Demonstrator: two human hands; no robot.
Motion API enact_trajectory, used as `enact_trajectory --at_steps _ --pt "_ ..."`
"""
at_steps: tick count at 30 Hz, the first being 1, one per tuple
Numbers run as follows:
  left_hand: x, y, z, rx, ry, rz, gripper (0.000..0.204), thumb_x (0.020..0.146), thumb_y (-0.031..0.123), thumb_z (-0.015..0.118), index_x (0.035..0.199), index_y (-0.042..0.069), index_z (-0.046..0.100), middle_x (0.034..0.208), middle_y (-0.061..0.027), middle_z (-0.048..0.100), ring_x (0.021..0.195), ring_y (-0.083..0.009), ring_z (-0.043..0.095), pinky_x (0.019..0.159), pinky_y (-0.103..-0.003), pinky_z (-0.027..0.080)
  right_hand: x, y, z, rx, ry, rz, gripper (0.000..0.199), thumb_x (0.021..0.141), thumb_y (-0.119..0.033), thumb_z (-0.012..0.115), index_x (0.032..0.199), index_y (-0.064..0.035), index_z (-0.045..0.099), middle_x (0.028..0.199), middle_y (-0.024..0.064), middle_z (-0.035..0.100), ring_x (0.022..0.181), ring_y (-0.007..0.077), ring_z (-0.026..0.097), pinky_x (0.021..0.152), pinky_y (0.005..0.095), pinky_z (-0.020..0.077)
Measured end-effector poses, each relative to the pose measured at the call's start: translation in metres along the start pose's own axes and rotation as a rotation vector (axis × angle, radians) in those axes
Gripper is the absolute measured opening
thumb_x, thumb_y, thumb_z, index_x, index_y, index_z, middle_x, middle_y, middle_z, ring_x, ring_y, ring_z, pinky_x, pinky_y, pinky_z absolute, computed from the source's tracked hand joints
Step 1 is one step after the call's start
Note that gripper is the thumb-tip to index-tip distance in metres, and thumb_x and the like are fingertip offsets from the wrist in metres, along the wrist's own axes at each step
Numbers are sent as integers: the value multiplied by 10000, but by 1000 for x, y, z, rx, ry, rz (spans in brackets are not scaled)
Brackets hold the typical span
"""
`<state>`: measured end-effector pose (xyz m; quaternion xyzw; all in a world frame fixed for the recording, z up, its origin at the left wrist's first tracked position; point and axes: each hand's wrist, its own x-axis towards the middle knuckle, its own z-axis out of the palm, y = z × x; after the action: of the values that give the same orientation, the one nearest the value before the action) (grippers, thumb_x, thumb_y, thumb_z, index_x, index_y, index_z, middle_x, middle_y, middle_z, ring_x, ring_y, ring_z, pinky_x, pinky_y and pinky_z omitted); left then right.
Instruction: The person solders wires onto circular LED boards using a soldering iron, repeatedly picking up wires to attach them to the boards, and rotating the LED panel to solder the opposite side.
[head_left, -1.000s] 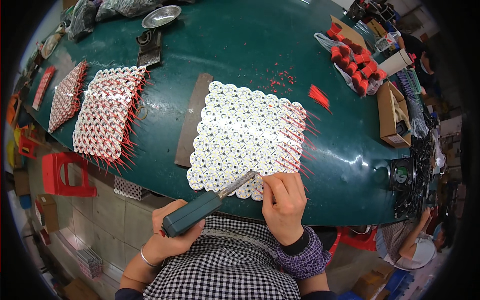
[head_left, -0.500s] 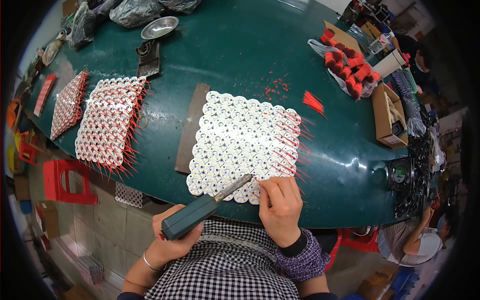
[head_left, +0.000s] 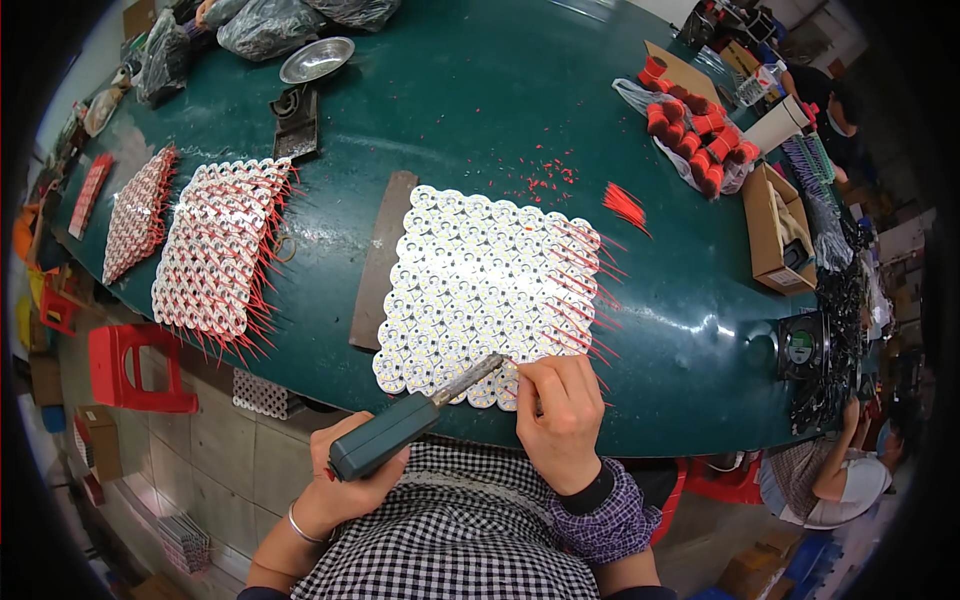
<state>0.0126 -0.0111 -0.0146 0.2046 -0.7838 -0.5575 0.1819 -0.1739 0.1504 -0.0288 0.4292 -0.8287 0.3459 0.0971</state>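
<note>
My left hand (head_left: 350, 470) is closed round the dark green handle of a soldering gun (head_left: 385, 435). Its metal tip points up and right, at the near edge of a panel of round white LED boards (head_left: 465, 270). Close to that tip, the thumb and fingers of my right hand (head_left: 562, 415) are pinched over the panel's lower right corner, on what appears to be a thin red wire, mostly hidden by the fingers. Red wires (head_left: 575, 290) stick out along the panel's right side. A flat brown strip (head_left: 375, 275) lies under or against its left edge.
Wired panels (head_left: 215, 245) lie at the left. Cut red wires (head_left: 625, 207) and red scraps lie beyond the panel. Red wire spools (head_left: 705, 140) and a cardboard box (head_left: 778, 235) stand at right, a metal dish (head_left: 318, 60) at back left. A person (head_left: 845, 475) sits at lower right.
The soldering gun and my left hand have shifted very slightly down and right. My right hand keeps its pinch at nearly the same spot.
</note>
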Motion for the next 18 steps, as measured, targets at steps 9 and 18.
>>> enact_trajectory --at_steps 9,18 --pt "-6 -1 -4 79 12 35 173 761 3 762 919 -31 702 789 -77 664 643 -141 626 583 -266 493 0 0 -1 -5 -2 -6 200 747 63 717 924 -8 655 884 104 608 799 278 580 703 392 476" --pt "-15 -9 0 -305 67 -274 307 827 -6 755 1116 -20 650 1009 -85 690 668 -106 589 569 -249 490 1 0 -2 -8 -21 9 182 765 53 721 926 -9 663 883 97 604 805 270 578 707 384 480"
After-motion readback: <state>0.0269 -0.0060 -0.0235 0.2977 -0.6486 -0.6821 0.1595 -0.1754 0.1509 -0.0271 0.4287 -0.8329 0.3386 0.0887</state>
